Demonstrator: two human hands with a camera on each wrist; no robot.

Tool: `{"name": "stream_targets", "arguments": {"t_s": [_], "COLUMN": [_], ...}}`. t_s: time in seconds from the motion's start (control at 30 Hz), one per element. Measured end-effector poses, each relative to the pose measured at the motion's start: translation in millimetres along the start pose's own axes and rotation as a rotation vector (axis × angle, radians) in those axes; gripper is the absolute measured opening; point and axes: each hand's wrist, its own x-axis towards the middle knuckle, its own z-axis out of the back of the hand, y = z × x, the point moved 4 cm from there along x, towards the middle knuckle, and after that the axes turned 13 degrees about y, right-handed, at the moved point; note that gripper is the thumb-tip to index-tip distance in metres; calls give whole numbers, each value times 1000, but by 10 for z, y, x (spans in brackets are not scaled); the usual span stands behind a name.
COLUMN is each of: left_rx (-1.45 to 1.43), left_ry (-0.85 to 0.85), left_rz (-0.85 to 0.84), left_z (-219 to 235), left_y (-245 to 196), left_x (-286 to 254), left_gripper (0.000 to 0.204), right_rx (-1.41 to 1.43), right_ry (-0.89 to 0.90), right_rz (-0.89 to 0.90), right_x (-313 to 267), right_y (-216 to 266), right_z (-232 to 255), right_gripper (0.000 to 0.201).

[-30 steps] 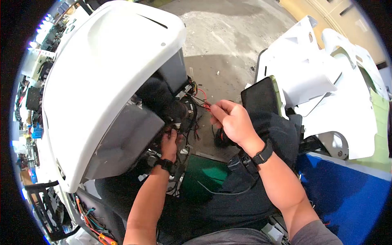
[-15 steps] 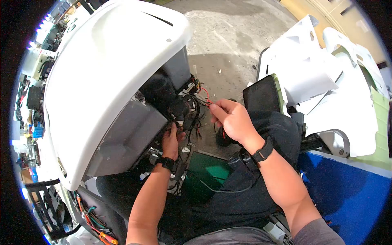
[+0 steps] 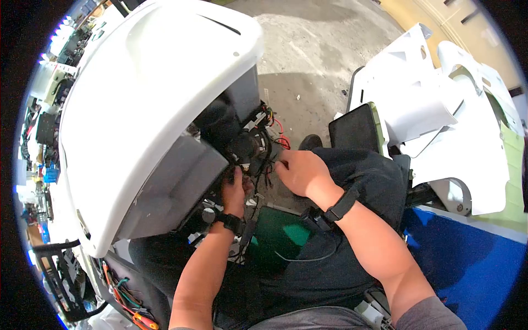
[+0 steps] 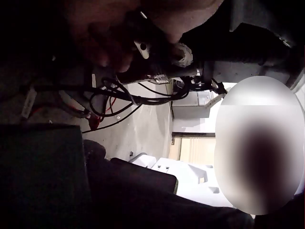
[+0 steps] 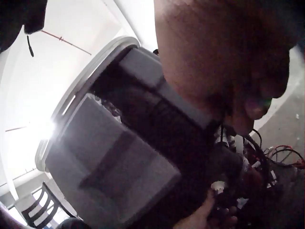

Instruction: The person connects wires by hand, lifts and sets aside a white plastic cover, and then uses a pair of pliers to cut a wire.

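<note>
Under the white shell (image 3: 159,71) is a bundle of black cables (image 3: 265,159) around a dark round part. My left hand (image 3: 235,195) is beneath it, thumb up beside a pale connector (image 3: 245,166); in the left wrist view the fingers of that hand (image 4: 138,28) curl round a dark connector piece, partly in shadow. To the right of the bundle, my right hand (image 3: 302,173) has its thumb and fingers together at a thin black wire; its fingertips are partly hidden. Red wires (image 3: 284,141) loop just above the right hand.
White panels (image 3: 418,110) and a dark flat screen-like part (image 3: 355,129) stand at the right, beside a blue surface (image 3: 467,253). A green panel (image 3: 280,231) lies below the hands. Hand tools (image 3: 132,308) are at the lower left. Grey floor (image 3: 313,49) stretches ahead.
My right hand has moved down and slightly left, away from the red wires. My left hand has shifted slightly right, still at the connector area. The white shell appears slightly further right.
</note>
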Motion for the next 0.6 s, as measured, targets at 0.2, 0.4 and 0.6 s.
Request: {"name": "stream_targets", "arguments": {"t_s": [0.2,0.4,0.6], "left_rx": [54,-195,-319], "left_ry": [223,417,451], "left_rz": [385,239,141], "left_z": [-87,-443,-352], "left_y": [38,-406,-570], "left_x": [-218,-503,-599], "left_gripper": [45,50,40], "right_rx": [77,104,26], "right_ry": [-4,75,107], "right_rz": [26,123,136], "right_x": [6,-148,-28], "right_y": [-41,127,76], "right_z": [-141,-317,-96], "right_gripper": [27,30,30]}}
